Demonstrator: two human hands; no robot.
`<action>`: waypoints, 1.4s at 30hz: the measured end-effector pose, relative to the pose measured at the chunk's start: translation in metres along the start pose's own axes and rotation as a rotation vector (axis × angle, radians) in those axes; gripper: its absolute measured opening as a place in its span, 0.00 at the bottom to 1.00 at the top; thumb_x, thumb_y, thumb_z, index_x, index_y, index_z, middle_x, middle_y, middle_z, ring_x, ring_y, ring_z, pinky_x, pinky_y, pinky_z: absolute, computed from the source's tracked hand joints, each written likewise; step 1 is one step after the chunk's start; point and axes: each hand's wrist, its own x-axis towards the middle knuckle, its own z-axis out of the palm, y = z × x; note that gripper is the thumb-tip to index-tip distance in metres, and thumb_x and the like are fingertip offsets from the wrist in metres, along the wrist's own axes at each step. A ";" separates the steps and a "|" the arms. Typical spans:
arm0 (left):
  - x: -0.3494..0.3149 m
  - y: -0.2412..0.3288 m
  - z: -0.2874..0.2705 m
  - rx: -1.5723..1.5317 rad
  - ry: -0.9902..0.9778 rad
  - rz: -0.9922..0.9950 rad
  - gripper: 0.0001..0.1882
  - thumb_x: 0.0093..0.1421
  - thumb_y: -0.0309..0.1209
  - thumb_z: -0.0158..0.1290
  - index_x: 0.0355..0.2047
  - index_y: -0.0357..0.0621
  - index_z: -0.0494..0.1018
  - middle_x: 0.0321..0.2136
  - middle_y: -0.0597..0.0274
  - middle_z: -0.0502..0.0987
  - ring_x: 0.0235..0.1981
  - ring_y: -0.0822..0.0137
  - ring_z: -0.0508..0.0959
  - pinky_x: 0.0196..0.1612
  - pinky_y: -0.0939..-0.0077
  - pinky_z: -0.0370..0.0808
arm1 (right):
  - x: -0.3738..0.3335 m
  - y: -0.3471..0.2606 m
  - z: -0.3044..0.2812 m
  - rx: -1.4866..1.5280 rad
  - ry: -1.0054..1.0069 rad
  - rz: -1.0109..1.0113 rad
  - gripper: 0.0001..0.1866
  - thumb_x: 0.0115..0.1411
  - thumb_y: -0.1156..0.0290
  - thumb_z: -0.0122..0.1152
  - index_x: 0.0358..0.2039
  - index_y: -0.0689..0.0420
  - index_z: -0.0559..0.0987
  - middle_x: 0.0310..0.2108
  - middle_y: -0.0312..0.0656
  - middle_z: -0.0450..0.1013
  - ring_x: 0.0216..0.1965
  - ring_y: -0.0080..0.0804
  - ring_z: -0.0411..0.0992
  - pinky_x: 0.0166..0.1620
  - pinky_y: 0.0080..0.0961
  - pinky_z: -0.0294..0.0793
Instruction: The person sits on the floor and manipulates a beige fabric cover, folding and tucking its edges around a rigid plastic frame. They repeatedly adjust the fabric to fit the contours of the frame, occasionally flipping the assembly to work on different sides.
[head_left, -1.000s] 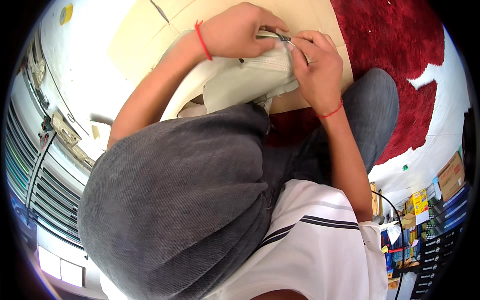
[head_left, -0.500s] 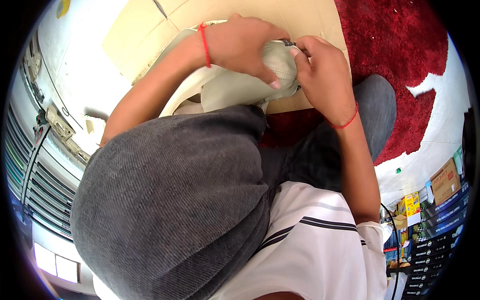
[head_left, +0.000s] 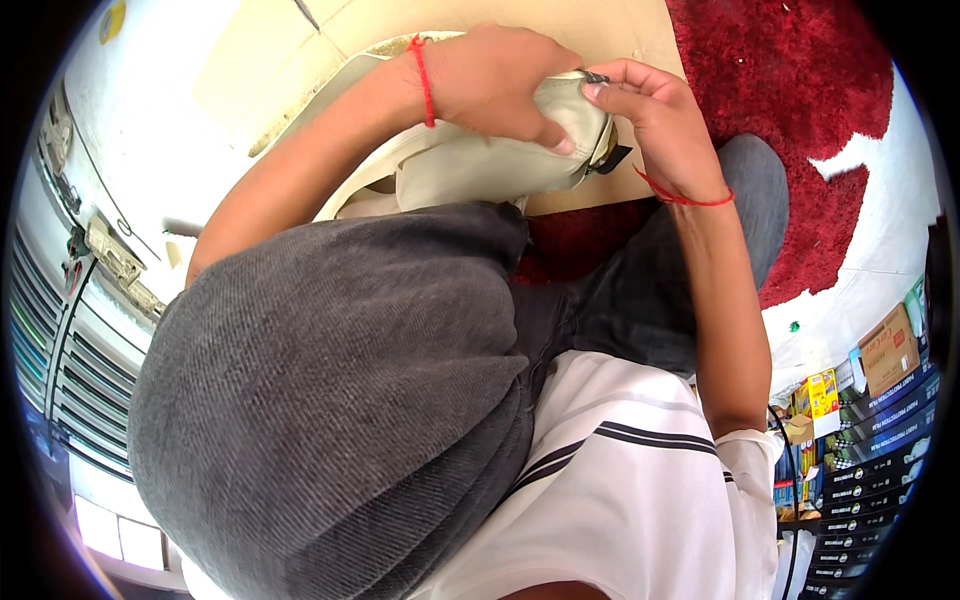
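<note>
A cream-beige, stitched upholstery cover [head_left: 470,172] lies over a padded piece in front of my knee. My left hand [head_left: 500,88] clasps it from above, the thumb pressed on the near face and the fingertips hidden over the far side. At the cover's right end my right hand [head_left: 668,130] pinches a small dark strip [head_left: 596,77] on the edge between thumb and fingers. Below that pinch, a black tab [head_left: 613,160] sticks out from the end of the cover. Part of the piece is hidden behind my left forearm and raised knee.
Flat cardboard [head_left: 600,30] lies beneath the piece. A deep red carpet [head_left: 780,90] spreads to the right, with white floor beyond. Stacked dark boxes [head_left: 870,500] and a brown carton [head_left: 888,350] stand at the lower right. A rack of long strips [head_left: 95,370] is at the left.
My right hand has shifted slightly right and up, still pinching the dark strip. The cover's end has turned, and the black tab now shows more fully. My left hand stays on the cover.
</note>
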 end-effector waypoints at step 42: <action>0.049 -0.033 0.004 -0.153 -0.001 -0.093 0.08 0.56 0.30 0.62 0.36 0.43 0.85 0.26 0.53 0.84 0.28 0.69 0.81 0.35 0.71 0.77 | -0.014 0.092 0.021 -0.451 0.520 -0.357 0.14 0.70 0.64 0.60 0.45 0.63 0.83 0.20 0.36 0.73 0.22 0.20 0.67 0.29 0.25 0.70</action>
